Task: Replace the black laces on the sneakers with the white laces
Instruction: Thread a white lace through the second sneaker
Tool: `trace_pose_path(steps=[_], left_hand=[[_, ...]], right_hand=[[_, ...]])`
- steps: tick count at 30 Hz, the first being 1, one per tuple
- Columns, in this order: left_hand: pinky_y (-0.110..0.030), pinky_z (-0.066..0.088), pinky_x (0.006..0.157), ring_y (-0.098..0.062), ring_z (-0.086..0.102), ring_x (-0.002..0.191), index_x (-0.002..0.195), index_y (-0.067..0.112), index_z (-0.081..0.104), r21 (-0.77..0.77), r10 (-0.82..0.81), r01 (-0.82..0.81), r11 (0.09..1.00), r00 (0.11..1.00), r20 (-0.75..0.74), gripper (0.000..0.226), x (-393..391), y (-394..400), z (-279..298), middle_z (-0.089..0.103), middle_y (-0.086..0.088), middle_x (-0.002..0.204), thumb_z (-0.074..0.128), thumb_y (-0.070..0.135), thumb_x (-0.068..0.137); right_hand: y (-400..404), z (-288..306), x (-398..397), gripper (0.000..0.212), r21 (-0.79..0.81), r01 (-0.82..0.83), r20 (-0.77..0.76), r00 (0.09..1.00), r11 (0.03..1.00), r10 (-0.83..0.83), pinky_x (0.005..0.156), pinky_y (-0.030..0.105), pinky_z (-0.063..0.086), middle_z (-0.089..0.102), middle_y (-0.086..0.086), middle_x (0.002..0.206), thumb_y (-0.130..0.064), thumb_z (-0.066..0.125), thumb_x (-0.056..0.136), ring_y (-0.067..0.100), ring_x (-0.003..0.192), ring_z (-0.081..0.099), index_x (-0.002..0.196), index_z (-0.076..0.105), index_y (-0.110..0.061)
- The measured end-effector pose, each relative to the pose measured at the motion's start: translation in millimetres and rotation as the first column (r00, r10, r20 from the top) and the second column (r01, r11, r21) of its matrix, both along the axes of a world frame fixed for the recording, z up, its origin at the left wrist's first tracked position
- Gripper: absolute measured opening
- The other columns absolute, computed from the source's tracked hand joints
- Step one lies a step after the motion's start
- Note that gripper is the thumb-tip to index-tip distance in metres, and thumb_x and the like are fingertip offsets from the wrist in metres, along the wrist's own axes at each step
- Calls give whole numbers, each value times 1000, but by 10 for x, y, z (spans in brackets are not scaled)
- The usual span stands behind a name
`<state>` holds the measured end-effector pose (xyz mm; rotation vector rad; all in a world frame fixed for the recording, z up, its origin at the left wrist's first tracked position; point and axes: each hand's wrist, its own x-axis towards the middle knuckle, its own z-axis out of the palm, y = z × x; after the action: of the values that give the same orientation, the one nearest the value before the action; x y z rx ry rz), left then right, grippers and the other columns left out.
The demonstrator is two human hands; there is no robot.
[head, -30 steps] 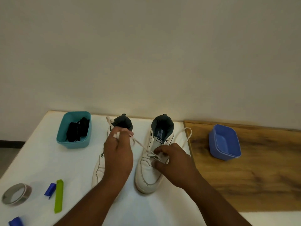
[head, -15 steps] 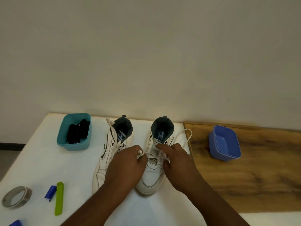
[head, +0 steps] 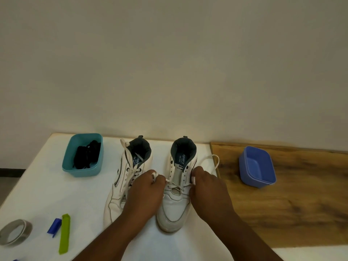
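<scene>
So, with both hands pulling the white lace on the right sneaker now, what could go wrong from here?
1. The left hand and right hand pull the white lace apart low on the right sneaker; uneven pulling may leave unequal ends.
2. Its upper eyelets look still empty, so one could be skipped.
3. The pull may drag the shoe against the left sneaker.

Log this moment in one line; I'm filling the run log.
left hand: pinches white lace | right hand: pinches lace | right sneaker: half-laced
</scene>
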<state>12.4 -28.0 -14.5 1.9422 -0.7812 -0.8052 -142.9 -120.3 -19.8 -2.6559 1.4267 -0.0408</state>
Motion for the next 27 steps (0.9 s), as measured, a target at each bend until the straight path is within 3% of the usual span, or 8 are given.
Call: trace_pose_path(steps=[5, 8, 10, 12, 17, 22, 25, 27], left_hand=[[-42, 47, 61, -21, 52, 58, 70, 12, 49, 17, -37, 34, 999, 983, 178, 36, -7, 44, -13, 51, -6, 61, 56, 37, 95], [-37, 53, 65, -7, 56, 67, 85, 26, 51, 22, -111, 111, 994, 916, 385, 18, -30, 84, 20, 57, 11, 72, 56, 41, 94], [-29, 53, 72, -5, 61, 83, 110, 34, 50, 27, -134, 139, 990, 861, 491, 20, -30, 95, 59, 59, 21, 96, 56, 43, 93], [-24, 50, 72, -2, 60, 84, 111, 39, 54, 75, -208, 200, 977, 820, 533, 21, -29, 113, 45, 60, 21, 97, 54, 49, 94], [-23, 52, 74, -1, 62, 77, 91, 35, 61, 228, -329, 249, 941, 829, 452, 21, -51, 172, -34, 66, 17, 81, 58, 56, 92], [-29, 54, 74, 0, 62, 71, 81, 34, 59, 231, -312, 236, 944, 868, 386, 25, -19, 138, -98, 67, 15, 72, 63, 58, 87], [-28, 53, 74, 0, 62, 71, 79, 34, 60, 240, -308, 236, 942, 892, 332, 28, -39, 129, -123, 69, 13, 71, 63, 61, 87], [-26, 52, 69, 1, 63, 66, 81, 35, 60, 227, -284, 222, 948, 913, 292, 29, -49, 130, -121, 69, 14, 70, 62, 63, 86]], right_hand=[[-101, -82, -147, 19, 161, 98, -41, 995, 982, -92, 85, 27, 56, 67, -6, 113, -38, 48, 105, 13, 100, 67, 119, 57, -30], [-142, -144, -142, 9, 407, 163, 92, 972, 899, -218, 79, 28, 56, 69, -5, 104, -26, 54, 102, 12, 91, 65, 105, 62, -29], [-170, -129, -174, 12, 409, 186, 107, 963, 894, -249, 72, 20, 49, 62, -7, 101, -19, 57, 100, 11, 89, 61, 106, 63, -27], [-262, -130, -261, 16, 284, 214, 34, 972, 935, -233, 77, 21, 52, 61, -7, 102, -19, 55, 100, 11, 92, 61, 112, 64, -25], [-390, -168, -543, 37, 156, 168, -247, 961, 973, -126, 96, 15, 39, 57, -8, 135, -33, 49, 104, 8, 123, 56, 140, 51, -24], [-362, -216, -472, 39, 251, 204, -316, 941, 946, -119, 81, 28, 53, 63, -7, 105, -52, 75, 82, 13, 95, 63, 109, 64, -26], [-317, -231, -399, 26, 271, 154, -308, 949, 950, -66, 79, 29, 55, 62, -7, 99, -45, 72, 88, 13, 91, 62, 103, 66, -25], [-312, -154, -365, 14, 297, 138, -162, 982, 945, -93, 73, 28, 53, 63, -7, 92, -38, 63, 96, 11, 83, 60, 95, 63, -24]])
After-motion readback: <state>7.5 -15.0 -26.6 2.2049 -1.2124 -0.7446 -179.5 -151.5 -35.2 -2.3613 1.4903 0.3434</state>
